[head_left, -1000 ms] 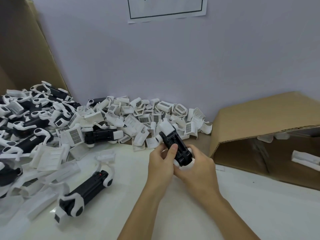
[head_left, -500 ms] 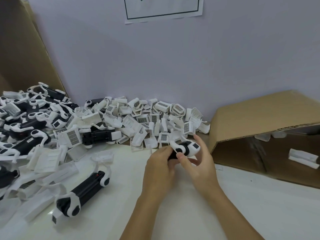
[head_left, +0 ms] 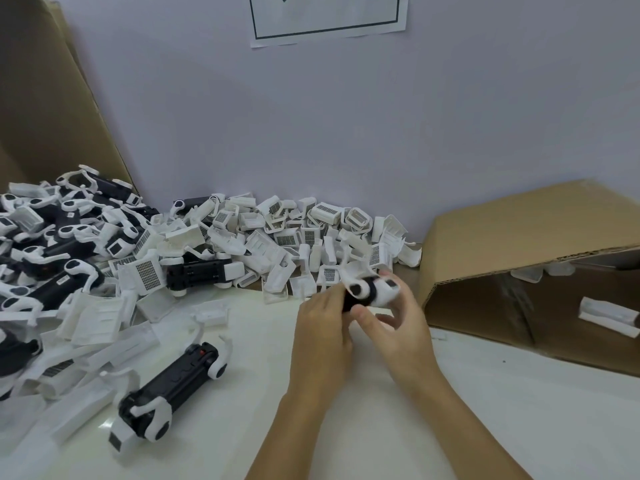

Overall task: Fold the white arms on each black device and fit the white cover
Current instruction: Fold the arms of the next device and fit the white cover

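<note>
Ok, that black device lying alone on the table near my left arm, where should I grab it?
Probably round the bare black middle of the lone black device, coming from above. It lies flat, and white arms stick out at both ends, leaving only the midsection smooth and free.

Two hands (head_left: 322,327), one held device (head_left: 370,291); one device (head_left: 173,389) lower left; two cardboard boxes (head_left: 519,244); one wall notice (head_left: 329,15); heaped covers (head_left: 277,237) uncountable.

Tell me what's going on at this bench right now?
A person holds one black device in both hands above the white table: the left hand grips its black body, the right hand works the white end. Another device lies on the table, beside heaps of white covers. A cardboard box lies at right.
</note>
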The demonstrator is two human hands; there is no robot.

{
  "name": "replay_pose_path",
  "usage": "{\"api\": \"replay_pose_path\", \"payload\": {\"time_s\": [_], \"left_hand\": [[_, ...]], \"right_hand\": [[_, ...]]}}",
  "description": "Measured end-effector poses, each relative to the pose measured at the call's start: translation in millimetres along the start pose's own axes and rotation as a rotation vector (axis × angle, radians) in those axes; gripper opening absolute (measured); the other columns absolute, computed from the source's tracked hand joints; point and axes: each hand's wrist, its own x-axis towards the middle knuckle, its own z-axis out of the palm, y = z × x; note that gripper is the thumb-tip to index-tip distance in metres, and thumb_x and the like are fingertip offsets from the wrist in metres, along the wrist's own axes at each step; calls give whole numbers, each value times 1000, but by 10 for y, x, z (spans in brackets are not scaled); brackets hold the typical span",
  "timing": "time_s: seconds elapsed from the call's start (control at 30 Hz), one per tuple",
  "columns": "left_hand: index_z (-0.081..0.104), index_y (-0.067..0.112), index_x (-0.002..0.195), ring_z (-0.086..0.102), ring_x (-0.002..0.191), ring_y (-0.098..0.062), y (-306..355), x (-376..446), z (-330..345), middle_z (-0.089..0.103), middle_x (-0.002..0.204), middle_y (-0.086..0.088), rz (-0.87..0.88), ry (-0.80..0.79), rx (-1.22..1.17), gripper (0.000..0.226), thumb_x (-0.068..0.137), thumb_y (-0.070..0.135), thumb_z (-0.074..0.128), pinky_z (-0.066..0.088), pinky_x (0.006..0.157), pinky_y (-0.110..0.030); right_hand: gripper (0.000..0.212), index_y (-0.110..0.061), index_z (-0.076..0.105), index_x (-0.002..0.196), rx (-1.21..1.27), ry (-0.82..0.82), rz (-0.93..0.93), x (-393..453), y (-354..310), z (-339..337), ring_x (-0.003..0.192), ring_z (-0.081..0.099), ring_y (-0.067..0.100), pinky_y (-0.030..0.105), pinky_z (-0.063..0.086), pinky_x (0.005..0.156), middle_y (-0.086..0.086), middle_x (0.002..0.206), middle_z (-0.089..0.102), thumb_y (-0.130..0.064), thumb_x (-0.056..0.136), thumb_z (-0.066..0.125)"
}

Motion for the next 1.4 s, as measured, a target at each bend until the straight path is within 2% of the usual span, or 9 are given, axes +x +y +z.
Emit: {"api": "replay_pose_path", "payload": {"time_s": [0.17, 0.3, 0.43, 0.53, 0.7, 0.9, 1.03, 1.2, 1.4], "left_hand": [[59, 30, 102, 62, 81, 7, 67, 153, -110, 67, 93, 14, -516, 274, -627, 29, 104, 4, 45, 48, 77, -14], [65, 13, 110, 64, 81, -15, 13, 227, -233, 68, 91, -3, -762, 352, -1267, 24, 94, 29, 57, 49, 70, -30], [56, 11, 108, 61, 55, -8, 26, 248, -224, 62, 66, 4, -925, 386, -1155, 36, 84, 29, 75, 50, 54, -23], [57, 11, 100, 60, 53, -8, 26, 245, -220, 60, 72, 0, -979, 357, -1216, 28, 84, 26, 74, 49, 49, -23], [68, 11, 98, 68, 68, -16, 20, 221, -217, 71, 78, -5, -871, 300, -1380, 17, 100, 20, 53, 54, 68, -33], [62, -3, 119, 67, 98, -38, 60, 174, -163, 69, 110, -22, -998, 127, -1392, 38, 104, 27, 43, 54, 91, -54], [57, -4, 129, 69, 99, -38, 130, 148, -117, 64, 126, -25, -1026, 48, -1458, 42, 103, 26, 43, 60, 65, -43], [55, -6, 131, 59, 119, -46, 84, 127, 5, 64, 125, -27, -1046, 55, -1389, 43, 105, 25, 42, 45, 103, -60], [59, 5, 119, 73, 95, -32, 20, 150, -3, 72, 115, -19, -896, 133, -1295, 24, 105, 17, 44, 60, 71, -41]], "right_hand": [[51, -36, 46, 136, -26, -1, 37, -23, 3, 11, 119, 55, -3, 22, 46, 91, -11, 129, 60, -38, 88, 63], [60, -25, 51, 138, -63, 15, 74, -21, -25, -3, 115, 57, 2, 38, 51, 97, -11, 122, 62, -40, 80, 53], [44, -24, 53, 136, -98, 36, 74, -20, -27, 7, 112, 58, 4, 40, 51, 96, -10, 118, 64, -29, 93, 60], [38, -28, 55, 129, -104, 31, 90, -3, 3, -4, 107, 60, 5, 39, 52, 93, -8, 112, 66, -25, 92, 62], [41, -35, 58, 113, -210, -91, 93, 26, 64, -2, 103, 67, 16, 25, 52, 86, -6, 102, 71, 1, 93, 59], [60, -48, 51, 123, -262, -274, 51, -32, 67, 66, 106, 60, -4, 11, 48, 79, -28, 112, 64, -44, 70, 81], [65, -40, 55, 123, -149, -134, 74, -35, 96, 67, 93, 71, 4, 26, 58, 80, -15, 102, 73, -44, 64, 81], [48, -31, 62, 105, -210, -37, 10, -37, 102, 59, 73, 72, 4, 17, 54, 62, -18, 88, 74, -34, 64, 86], [86, -33, 46, 140, -193, -146, 84, -43, 66, 81, 112, 61, -2, 35, 52, 99, -20, 125, 62, -49, 63, 81]]}}
